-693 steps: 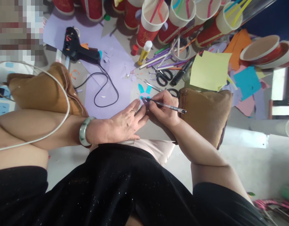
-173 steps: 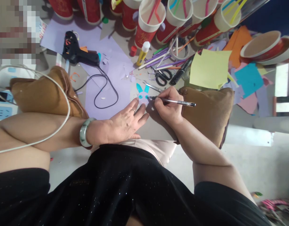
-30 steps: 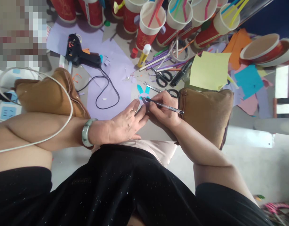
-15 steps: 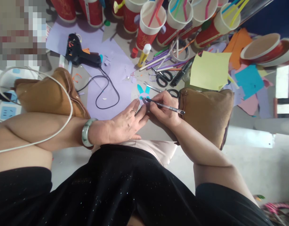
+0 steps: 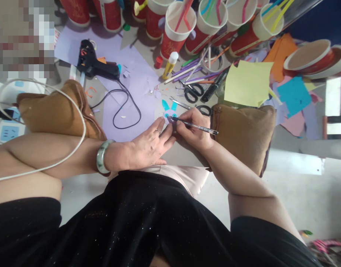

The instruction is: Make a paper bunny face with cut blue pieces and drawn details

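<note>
A small paper rabbit face lies on the table, lilac with turquoise ears and eyes. My right hand is closed around a pen, whose tip meets the face by its left eye. Flat on the table, my left hand has its fingers stretched out, the fingertips at the lower edge of the rabbit face. They cover part of that edge. Just beyond the face lie silver scissor blades, with a black handle loop beside my right hand.
A black glue gun with a looped cord rests on lilac paper at left. Red paper cups holding straws line the back. A glue stick, black-handled scissors and yellow paper lie nearer. Brown cushions flank the work spot.
</note>
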`<action>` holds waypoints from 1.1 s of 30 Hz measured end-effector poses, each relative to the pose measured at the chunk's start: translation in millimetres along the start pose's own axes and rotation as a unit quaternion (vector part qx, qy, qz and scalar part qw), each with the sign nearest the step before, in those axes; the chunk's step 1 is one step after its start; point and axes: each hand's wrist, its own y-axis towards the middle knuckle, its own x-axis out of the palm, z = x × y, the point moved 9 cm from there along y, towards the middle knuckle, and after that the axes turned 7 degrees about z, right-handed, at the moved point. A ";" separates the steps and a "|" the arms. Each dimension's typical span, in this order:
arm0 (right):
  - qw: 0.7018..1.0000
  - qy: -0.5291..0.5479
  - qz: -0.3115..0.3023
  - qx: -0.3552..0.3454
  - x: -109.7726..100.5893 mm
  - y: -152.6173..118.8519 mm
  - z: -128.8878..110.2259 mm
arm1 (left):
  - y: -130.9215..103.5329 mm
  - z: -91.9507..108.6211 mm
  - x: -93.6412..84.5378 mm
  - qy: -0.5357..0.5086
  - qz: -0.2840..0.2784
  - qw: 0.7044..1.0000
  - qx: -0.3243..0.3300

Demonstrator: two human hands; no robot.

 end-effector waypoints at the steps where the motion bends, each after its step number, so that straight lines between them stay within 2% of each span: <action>1: 1.000 0.001 0.005 -0.002 -0.6 -0.2 0.0 | 0.1 0.0 -0.3 0.000 0.000 1.000 0.001; 8: 0.999 0.019 0.021 -0.015 -2.8 0.0 -2.9 | -0.1 -0.2 0.2 0.007 -0.007 1.000 0.003; 15: 1.000 0.002 0.007 0.009 0.3 -0.2 1.5 | -0.3 0.8 -0.4 0.023 -0.004 1.000 0.008; 20: 1.000 0.020 0.018 -0.012 -2.2 0.3 -2.3 | -0.3 1.6 -1.3 0.034 -0.008 0.999 0.011; 33: 1.000 0.020 0.015 -0.016 -1.2 -0.7 -0.5 | 0.0 1.1 0.4 0.007 -0.007 1.000 0.006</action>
